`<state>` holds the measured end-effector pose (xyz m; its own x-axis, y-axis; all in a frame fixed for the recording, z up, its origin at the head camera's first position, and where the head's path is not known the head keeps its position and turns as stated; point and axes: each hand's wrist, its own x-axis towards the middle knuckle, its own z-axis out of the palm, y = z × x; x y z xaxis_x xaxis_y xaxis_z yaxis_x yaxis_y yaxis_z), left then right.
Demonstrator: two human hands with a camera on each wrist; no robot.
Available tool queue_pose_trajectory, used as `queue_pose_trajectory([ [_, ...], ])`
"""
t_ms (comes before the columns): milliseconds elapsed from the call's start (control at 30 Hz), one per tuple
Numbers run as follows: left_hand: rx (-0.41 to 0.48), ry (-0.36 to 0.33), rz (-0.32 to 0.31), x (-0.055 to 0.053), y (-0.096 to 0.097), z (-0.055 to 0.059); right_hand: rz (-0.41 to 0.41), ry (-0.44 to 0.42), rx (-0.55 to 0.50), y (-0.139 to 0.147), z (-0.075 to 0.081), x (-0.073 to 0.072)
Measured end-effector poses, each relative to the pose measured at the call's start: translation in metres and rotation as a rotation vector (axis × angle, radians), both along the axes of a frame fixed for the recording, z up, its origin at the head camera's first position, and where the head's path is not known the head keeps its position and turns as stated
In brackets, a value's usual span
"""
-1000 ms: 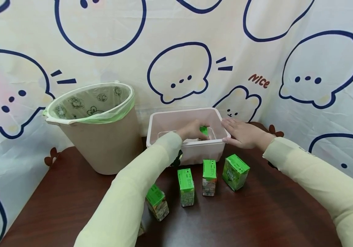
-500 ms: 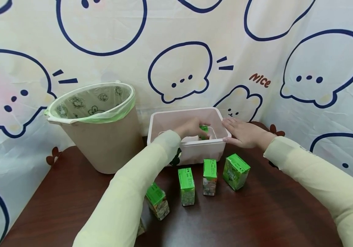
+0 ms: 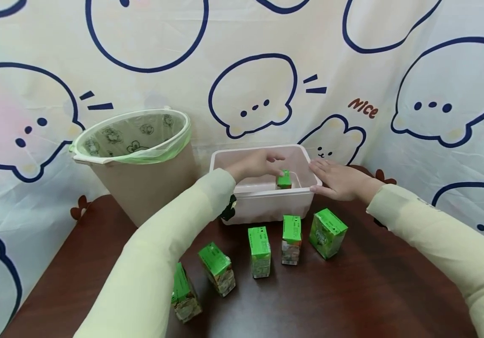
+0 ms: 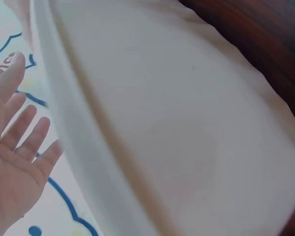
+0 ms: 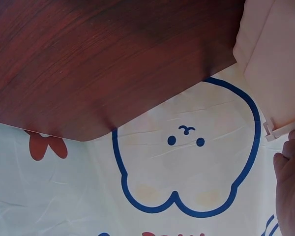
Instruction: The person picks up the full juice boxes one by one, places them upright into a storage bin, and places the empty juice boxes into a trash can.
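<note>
Left hand (image 3: 261, 164): risen from around the green carton (image 3: 284, 180); fingers loosely extended, holding nothing.
Green carton: inside the pink tub (image 3: 267, 193), toward its right end, below the left fingertips.
Right hand (image 3: 338, 179): fingers straight, resting on the tub's right rim.
Five other cartons (image 3: 260, 256): on the table (image 3: 373, 291), before the tub.

Soft light; glare on tabletop (image 3: 263, 310)

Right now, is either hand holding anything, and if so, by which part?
Nothing is visibly held. The left hand is open near the green carton in the tub; the right hand rests at the tub's right rim, without a visible grip.
</note>
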<state>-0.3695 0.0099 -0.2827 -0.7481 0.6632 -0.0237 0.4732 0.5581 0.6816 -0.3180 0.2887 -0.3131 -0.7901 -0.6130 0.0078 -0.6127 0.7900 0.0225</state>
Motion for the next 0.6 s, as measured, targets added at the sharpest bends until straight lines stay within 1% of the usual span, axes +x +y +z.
queue_pose_trajectory([
  [67, 0.005, 0.003, -0.003, 0.003, -0.006, 0.005, -0.003, -0.008, 0.001, 0.000, 0.001, 0.001],
  [167, 0.008, 0.031, -0.012, 0.007, -0.015, 0.011, -0.005, -0.018, -0.005, -0.001, 0.002, 0.002],
  [333, 0.003, 0.074, 0.003, 0.016, -0.034, 0.018, 0.002, -0.020, -0.002, -0.001, 0.001, 0.002],
  [467, 0.029, 0.103, 0.014, 0.025, -0.052, 0.020, -0.005, -0.018, 0.010, 0.000, 0.000, 0.001],
  [600, 0.099, 0.146, 0.012, 0.035, -0.072, 0.018, -0.006, -0.013, 0.008, -0.001, 0.000, 0.002],
])
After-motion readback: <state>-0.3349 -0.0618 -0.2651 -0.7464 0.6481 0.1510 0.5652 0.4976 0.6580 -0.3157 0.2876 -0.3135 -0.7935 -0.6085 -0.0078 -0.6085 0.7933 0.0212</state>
